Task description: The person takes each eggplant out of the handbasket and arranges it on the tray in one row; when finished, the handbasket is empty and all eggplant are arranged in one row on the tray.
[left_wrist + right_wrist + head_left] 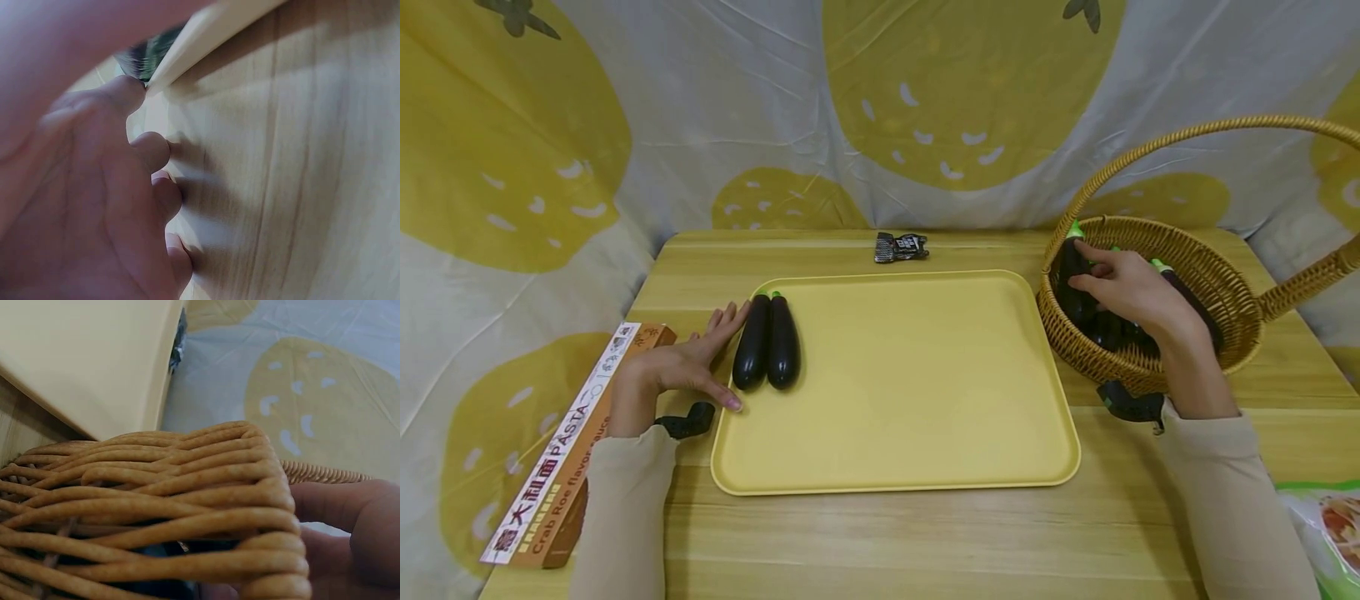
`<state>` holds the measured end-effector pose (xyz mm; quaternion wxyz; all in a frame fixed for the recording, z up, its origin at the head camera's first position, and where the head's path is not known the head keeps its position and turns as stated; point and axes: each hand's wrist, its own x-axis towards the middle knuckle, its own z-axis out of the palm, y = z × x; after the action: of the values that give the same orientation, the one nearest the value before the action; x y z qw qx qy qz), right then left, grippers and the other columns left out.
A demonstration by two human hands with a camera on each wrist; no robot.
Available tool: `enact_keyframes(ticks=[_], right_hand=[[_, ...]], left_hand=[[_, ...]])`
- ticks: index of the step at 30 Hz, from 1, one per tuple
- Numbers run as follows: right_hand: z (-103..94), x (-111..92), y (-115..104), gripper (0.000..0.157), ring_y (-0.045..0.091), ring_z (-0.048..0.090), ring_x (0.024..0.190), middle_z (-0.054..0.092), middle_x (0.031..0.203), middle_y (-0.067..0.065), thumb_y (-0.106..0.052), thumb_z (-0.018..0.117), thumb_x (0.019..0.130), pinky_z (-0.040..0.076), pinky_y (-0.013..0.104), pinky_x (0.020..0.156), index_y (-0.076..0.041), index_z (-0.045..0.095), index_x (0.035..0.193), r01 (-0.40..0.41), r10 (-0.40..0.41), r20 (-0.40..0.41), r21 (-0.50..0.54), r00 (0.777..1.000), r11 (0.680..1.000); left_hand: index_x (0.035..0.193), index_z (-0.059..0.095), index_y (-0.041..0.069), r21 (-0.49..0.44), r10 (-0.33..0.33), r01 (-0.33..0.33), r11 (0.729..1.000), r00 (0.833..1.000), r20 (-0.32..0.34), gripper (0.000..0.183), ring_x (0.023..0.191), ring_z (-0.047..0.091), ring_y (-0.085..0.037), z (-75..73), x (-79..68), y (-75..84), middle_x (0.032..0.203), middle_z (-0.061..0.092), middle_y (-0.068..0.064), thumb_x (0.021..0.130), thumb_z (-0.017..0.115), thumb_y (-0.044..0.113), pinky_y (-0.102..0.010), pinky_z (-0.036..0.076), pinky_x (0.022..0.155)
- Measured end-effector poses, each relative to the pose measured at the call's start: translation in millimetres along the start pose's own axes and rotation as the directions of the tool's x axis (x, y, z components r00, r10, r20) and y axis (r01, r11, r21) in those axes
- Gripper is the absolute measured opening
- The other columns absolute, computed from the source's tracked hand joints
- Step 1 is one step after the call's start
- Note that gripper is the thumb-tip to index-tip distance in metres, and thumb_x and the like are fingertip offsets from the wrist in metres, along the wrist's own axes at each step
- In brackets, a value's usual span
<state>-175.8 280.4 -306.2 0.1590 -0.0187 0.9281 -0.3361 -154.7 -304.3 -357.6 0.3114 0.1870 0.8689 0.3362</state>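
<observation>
Two dark eggplants, a left one (751, 346) and a right one (783, 346), lie side by side at the left end of a yellow tray (917, 392). My left hand (681, 367) rests at the tray's left edge with fingers spread; its fingertips (153, 150) touch the table and the tray's side. At the right, my right hand (1138, 287) reaches into a wicker basket (1247, 333) and pinches an eggplant (1072, 287) by its upper part. Several other eggplants, one of them (1191, 304) beside the wrist, lie in the basket, partly hidden by the hand.
The basket's tall handle (1195, 129) arches over the right hand. A long pasta box (572, 442) lies left of the tray, by the left forearm. Behind the tray sits a small dark packet (901, 247). A green-and-white bag (1330, 533) lies at the lower right.
</observation>
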Motion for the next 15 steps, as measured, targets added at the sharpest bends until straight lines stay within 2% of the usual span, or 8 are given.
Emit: enact_keyframes(ticks=[3,6,9,12,15], right_hand=[[-2.1,-2.1,0.1,0.068,0.018,0.052,0.069,0.054,0.105,0.009,-0.032,0.049,0.110,0.042,0.033,0.057,-0.018,0.014,0.167,0.019,-0.019,0.019,-0.002,1.000,1.000],[-5.3,-4.9,1.2,0.068,0.016,0.050,0.071,0.054,0.117,0.012,-0.032,0.048,0.110,0.042,0.033,0.060,-0.019,0.013,0.167,0.018,-0.018,0.037,-0.003,0.999,1.000],[-9.7,-7.1,3.1,0.067,0.016,0.052,0.076,0.052,0.136,0.023,-0.033,0.047,0.111,0.045,0.033,0.065,-0.021,0.013,0.167,0.016,-0.016,0.053,0.009,0.998,1.000],[-16.0,-9.8,5.5,0.067,0.011,0.056,0.091,0.037,0.159,0.030,-0.035,0.046,0.111,0.049,0.029,0.071,-0.021,0.012,0.167,0.018,-0.019,0.071,0.024,0.997,1.000],[-22.8,-13.7,8.0,0.067,-0.001,0.054,0.095,0.028,0.165,0.031,-0.034,0.047,0.111,0.051,0.025,0.072,-0.019,0.014,0.167,0.034,-0.036,0.084,0.033,0.996,0.999]], left_hand=[[0.165,-0.017,0.017,-0.003,0.000,0.000,1.000,1.000,0.000,0.149,0.150,-0.035,-0.050,-0.2,-0.4,-0.4,0.166,-0.033,-0.023,0.071,0.097,0.026,-0.084,-0.016,0.110],[0.165,-0.018,0.017,-0.006,0.000,0.000,1.000,1.000,0.002,0.149,0.150,-0.036,-0.049,-0.3,-0.5,-0.8,0.166,-0.034,-0.023,0.071,0.097,0.027,-0.083,-0.016,0.110],[0.165,-0.018,0.017,-0.004,-0.001,0.001,1.000,1.000,0.005,0.149,0.150,-0.036,-0.049,-0.2,-0.2,-0.9,0.166,-0.034,-0.023,0.070,0.097,0.029,-0.083,-0.015,0.111],[0.165,-0.018,0.017,0.003,-0.004,0.004,1.000,1.000,0.004,0.150,0.150,-0.036,-0.049,-0.3,0.4,-1.6,0.166,-0.034,-0.023,0.070,0.097,0.030,-0.083,-0.014,0.111],[0.165,-0.018,0.017,0.008,-0.007,0.007,1.000,1.000,0.004,0.150,0.150,-0.035,-0.049,0.0,1.3,-1.9,0.166,-0.033,-0.024,0.070,0.097,0.030,-0.083,-0.013,0.112]])
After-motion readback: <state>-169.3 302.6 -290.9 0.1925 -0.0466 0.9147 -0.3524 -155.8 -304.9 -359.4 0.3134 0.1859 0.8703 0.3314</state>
